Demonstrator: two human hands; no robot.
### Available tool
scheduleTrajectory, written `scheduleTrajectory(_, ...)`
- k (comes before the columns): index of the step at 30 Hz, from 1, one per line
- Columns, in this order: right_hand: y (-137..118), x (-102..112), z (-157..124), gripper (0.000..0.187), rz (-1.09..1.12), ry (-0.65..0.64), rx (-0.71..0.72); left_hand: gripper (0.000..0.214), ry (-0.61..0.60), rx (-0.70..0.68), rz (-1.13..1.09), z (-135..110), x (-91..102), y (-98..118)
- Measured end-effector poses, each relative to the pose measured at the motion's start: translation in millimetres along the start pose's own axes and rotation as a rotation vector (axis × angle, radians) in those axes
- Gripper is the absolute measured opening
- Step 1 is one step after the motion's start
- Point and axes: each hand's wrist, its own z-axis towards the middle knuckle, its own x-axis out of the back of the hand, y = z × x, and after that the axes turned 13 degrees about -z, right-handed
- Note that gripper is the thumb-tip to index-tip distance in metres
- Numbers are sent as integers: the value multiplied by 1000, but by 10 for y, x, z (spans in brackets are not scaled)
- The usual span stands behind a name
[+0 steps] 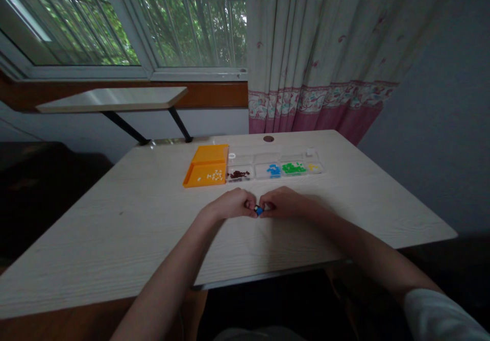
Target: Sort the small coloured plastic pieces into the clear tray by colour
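Between the fingertips of both hands is a small blue and dark piece (259, 210), with a pale spot on its upper side. It is too small to tell its exact kind. My left hand (235, 203) pinches it from the left, fingers curled. From the right, my right hand (282, 202) has its thumb and fingers closed on the same piece. Both hands are low over the table, just in front of the trays. Fingers cover much of the piece.
Beyond my hands, an orange tray (210, 154) holds small white pieces (216, 175). Beside it, a clear compartment tray (267, 159) holds brown pieces (238, 174), blue pieces (273, 170), green pieces (293, 168) and yellow pieces (313, 167). A raised shelf (115, 98) stands at the table's back left.
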Motion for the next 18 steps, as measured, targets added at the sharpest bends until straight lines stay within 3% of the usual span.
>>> scheduleTrajectory(18,121,41,-38,17,131,2,28,23,33,-10,38,-5,-8,89)
